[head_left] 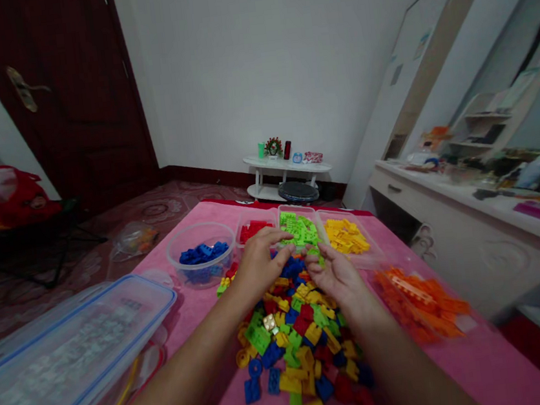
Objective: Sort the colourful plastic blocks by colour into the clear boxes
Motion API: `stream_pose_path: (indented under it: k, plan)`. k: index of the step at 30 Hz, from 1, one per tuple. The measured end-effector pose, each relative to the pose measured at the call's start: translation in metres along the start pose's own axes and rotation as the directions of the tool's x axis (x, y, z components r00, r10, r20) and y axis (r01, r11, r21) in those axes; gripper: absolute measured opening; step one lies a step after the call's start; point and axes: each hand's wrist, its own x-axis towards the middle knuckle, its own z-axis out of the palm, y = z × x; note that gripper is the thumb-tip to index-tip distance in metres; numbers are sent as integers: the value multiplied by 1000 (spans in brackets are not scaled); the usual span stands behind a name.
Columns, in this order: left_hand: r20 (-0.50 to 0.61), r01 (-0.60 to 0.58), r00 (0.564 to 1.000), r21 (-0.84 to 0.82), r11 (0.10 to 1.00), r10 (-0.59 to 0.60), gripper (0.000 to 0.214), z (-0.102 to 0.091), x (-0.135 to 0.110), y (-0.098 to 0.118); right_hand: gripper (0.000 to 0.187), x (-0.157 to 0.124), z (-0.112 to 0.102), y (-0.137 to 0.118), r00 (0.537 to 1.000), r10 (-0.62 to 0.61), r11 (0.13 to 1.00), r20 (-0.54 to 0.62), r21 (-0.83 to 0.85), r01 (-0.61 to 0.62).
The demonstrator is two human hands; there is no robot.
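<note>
A heap of mixed coloured plastic bricks (299, 345) lies on the pink tablecloth (469, 368) in front of me. My left hand (257, 259) hovers over the far end of the heap, fingers curled and stretched toward the tub of green bricks (299, 225). My right hand (332, 277) rests palm up on the heap, fingers bent around a small green brick (315, 254) at its fingertips. What the left fingers hold, if anything, is hidden.
A round tub of blue bricks (201, 254), a tub of red bricks (253, 228), a tub of yellow bricks (346, 236) and a tub of orange bricks (418, 302) ring the heap. A large lidded clear box (68, 355) stands at left. A white dresser (471, 218) is at right.
</note>
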Motion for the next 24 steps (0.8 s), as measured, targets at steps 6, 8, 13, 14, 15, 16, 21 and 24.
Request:
stream_pose_path:
  k: [6, 8, 13, 14, 15, 16, 21, 24]
  plan:
    - [68, 4, 998, 41, 999, -7, 20, 0, 0, -2, 30, 40, 18, -61, 975, -200, 893, -98, -427, 140]
    - [152, -2, 988, 52, 999, -6, 21, 4, -2, -4, 36, 41, 17, -69, 942, -318, 777, -101, -597, 198]
    - [310, -12, 950, 136, 991, -31, 24, 16, -9, -14, 31, 20, -10, -45, 898, -440, 714, 23, -598, 365]
    - [332, -12, 942, 155, 988, -41, 24, 19, -11, -16, 31, 16, -19, -39, 891, -452, 691, 37, -617, 376]
    - [354, -14, 934, 172, 985, -49, 24, 22, -13, -17, 32, 13, -29, -34, 882, -469, 649, 47, -659, 381]
    - [375, -21, 926, 189, 982, -53, 25, 25, -15, -18, 32, 11, -39, -31, 868, -493, 582, 63, -717, 383]
    - [456, -135, 890, 270, 953, -3, 31, 39, -23, -22, 22, 7, -78, -36, 844, -512, -115, 158, -987, 115]
    - [487, -191, 873, 326, 926, 9, 34, 44, -26, -21, 29, 2, -84, -38, 891, -447, -400, 86, -910, -113]
